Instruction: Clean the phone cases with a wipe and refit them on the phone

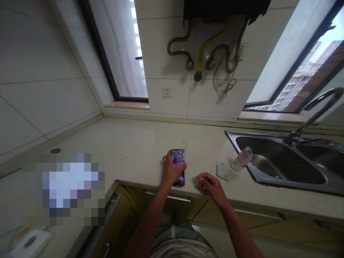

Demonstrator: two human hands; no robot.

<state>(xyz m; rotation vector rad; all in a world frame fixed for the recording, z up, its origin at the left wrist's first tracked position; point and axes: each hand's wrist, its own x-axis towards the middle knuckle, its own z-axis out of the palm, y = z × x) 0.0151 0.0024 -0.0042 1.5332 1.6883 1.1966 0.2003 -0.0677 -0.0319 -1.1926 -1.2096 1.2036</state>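
Note:
A smartphone (178, 157) with its screen lit lies on the pale stone counter (129, 150) near the front edge. My left hand (172, 171) is closed around the phone's lower part, thumb on its right side. My right hand (211, 184) rests on the counter just to the right of the phone, fingers curled together in a loose pinch; whether anything is between them I cannot make out.
A small plastic bottle (242, 158) lies tilted against the rim of the steel sink (285, 179), with a white cloth or pad (225, 171) beside it. A faucet (314, 114) rises at the right. A white object (29, 243) sits at lower left. Cabinet doors are below.

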